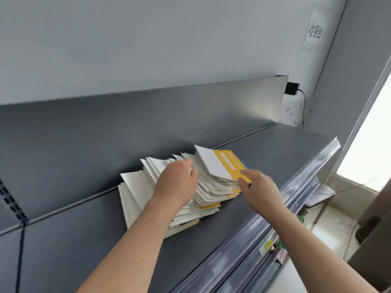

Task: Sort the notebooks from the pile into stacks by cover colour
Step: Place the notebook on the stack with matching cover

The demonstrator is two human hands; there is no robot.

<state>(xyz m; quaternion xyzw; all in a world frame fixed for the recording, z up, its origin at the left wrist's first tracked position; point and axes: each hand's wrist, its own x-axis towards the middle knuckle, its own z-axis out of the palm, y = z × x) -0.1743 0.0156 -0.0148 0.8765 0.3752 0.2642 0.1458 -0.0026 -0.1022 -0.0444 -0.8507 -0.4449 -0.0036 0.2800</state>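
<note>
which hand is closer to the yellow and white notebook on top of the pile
Right. The right hand pinches the yellow-and-white notebook at its near corner; the left hand rests on the pile just to its left.

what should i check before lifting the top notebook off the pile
1. Right hand holds the top notebook: ok, it pinches the yellow edge.
2. Left hand steadies the pile: ok, it rests on top; whether its fingers grip, cannot tell.
3. Cover colour readable: ok, white with a yellow band.
4. Pile stable: not ok, it is fanned out and slumped, so it may slide.
5. Bare shelf for a stack: ok, free space right of the pile.
6. Yellow stack already started: not ok, none in view.
</note>
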